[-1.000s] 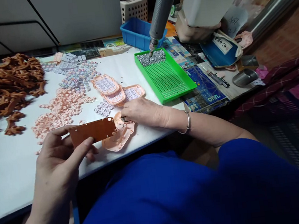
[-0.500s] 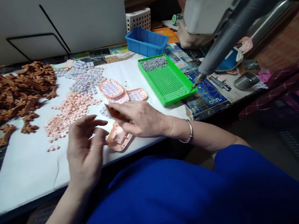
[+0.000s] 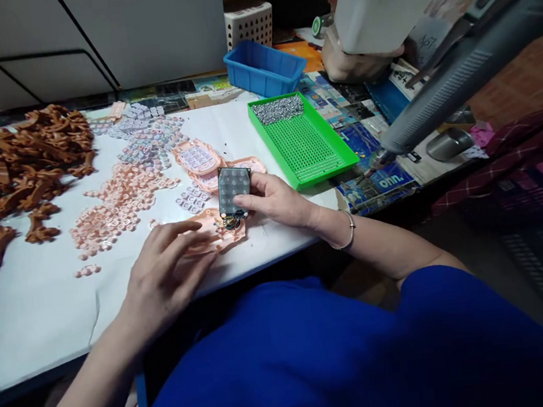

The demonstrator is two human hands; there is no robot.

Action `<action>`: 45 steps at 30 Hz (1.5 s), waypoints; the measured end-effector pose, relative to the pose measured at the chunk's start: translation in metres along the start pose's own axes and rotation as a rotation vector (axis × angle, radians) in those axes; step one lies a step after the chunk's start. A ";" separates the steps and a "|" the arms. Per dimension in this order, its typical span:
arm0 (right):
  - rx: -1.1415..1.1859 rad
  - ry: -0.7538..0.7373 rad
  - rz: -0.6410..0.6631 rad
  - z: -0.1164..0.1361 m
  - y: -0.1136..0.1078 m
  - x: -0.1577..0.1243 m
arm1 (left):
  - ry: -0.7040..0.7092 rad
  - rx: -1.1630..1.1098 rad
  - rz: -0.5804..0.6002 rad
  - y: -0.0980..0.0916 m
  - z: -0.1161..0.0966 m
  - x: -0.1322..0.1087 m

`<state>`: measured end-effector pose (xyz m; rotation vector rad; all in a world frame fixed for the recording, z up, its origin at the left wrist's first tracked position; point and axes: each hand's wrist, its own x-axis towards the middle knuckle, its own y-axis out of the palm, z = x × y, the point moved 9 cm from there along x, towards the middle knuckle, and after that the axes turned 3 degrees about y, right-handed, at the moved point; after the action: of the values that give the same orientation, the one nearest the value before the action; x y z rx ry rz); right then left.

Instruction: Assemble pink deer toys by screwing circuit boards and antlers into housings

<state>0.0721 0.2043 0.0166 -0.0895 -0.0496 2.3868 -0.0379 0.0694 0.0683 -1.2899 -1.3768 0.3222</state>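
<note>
as right fingers (image 3: 250,202) pinch a rectangular board (image 3: 233,184), wires (image 3: 231,223) curl.

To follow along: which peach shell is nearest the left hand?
The front shell, partly hidden by the left hand; the others, holding pale buttons, lie farther back.

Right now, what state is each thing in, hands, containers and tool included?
Right hand: closed on circuit board
Circuit board: off the table, tilted
Left hand: open, fingers partly over pink shell
Pink shell: hollow side up, partly hidden
Green tray: open; metal bits heaped at far end
Blue bin: open-topped
Grey tool: slanting, tip down, in neither hand
</note>
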 end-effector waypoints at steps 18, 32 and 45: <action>0.217 0.079 -0.127 -0.015 -0.011 -0.009 | 0.015 0.359 -0.155 0.023 -0.012 0.022; 0.008 -0.073 -0.005 -0.002 -0.007 -0.014 | -0.382 -0.226 -0.035 0.029 0.026 0.022; -0.339 -0.251 0.224 0.016 0.005 -0.021 | -0.229 -0.112 0.058 0.034 0.022 0.021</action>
<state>0.0830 0.1859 0.0333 0.0484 -0.5915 2.5781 -0.0340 0.1087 0.0460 -1.4210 -1.5698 0.4494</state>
